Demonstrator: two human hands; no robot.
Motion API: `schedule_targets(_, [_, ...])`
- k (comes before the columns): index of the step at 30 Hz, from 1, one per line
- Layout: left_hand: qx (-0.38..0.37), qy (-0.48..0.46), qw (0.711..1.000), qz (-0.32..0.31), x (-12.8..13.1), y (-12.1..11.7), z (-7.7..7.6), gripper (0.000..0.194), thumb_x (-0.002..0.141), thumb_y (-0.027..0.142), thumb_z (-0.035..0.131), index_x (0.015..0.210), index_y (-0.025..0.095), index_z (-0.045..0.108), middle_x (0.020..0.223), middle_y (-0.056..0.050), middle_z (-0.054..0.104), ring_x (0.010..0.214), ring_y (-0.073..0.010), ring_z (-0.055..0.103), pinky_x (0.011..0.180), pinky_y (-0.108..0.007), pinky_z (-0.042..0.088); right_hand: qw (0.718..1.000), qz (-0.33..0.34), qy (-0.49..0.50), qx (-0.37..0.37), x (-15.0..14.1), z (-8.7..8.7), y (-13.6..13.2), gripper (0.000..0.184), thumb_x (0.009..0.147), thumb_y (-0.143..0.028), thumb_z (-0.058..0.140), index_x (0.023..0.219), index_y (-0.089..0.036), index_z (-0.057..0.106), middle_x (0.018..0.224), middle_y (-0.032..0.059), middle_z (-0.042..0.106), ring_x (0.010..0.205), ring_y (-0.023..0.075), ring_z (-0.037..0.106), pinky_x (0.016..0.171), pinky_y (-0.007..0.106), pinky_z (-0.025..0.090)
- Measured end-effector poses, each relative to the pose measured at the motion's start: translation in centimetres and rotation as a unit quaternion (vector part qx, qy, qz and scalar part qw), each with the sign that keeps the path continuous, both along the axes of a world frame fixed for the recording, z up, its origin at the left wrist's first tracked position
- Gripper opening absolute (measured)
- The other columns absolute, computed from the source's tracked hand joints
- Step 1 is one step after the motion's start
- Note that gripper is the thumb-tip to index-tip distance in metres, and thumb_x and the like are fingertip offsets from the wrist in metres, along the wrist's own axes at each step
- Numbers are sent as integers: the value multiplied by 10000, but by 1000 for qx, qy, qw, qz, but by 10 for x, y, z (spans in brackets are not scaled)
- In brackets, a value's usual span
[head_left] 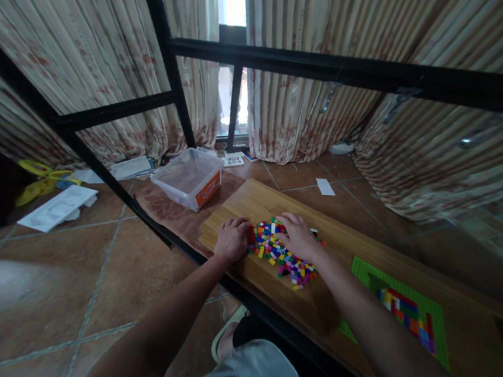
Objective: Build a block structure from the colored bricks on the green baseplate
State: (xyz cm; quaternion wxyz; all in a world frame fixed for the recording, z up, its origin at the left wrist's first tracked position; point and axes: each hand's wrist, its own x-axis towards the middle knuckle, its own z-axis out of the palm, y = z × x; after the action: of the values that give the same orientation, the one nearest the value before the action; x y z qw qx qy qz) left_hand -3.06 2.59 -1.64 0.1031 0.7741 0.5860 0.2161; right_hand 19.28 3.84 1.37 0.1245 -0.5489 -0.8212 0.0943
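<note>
A heap of small coloured toy bricks [271, 249] lies spread on the wooden board. At its left edge is my left hand [233, 240], fingers curled together, with a red toy brick [252, 234] showing at the fingertips. My right hand [299, 238] reaches over the right side of the heap, thumb and fingers apart, touching or just above the bricks; part of the heap is hidden beneath it. A green baseplate [360, 268] lies further right on the board, partly covered by my right forearm. Rows of coloured bricks [406, 310] are fixed on it.
The wooden board [244, 204] rests along a dark metal frame [271, 323]. A clear plastic tub [183, 177] with an orange label stands beyond its far left end on a brown cloth [155, 206]. White packaging [60, 206] and a paper scrap [325, 187] lie on the tiled floor.
</note>
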Motion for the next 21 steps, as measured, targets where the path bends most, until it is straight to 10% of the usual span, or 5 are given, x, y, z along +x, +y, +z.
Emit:
schedule_targets(11, [-5, -4, 1000, 5, 1, 0, 1, 359, 938, 209, 436, 1195, 268, 680, 1316, -37, 632, 1174, -242, 532, 1039, -451, 409, 1000, -12, 7, 4, 0, -10, -4, 252, 906, -315, 563, 1106, -221, 684, 1363, 112, 550, 1224, 282, 484, 1013, 449, 410])
schedule_targets(21, [1, 0, 1000, 0, 1, 0, 1, 360, 936, 217, 429, 1195, 259, 676, 1310, -40, 633, 1154, -248, 534, 1021, -446, 413, 995, -37, 89, 17, 56, -16, -30, 172, 889, -307, 548, 912, -224, 697, 1200, 86, 614, 1134, 240, 554, 1008, 430, 426])
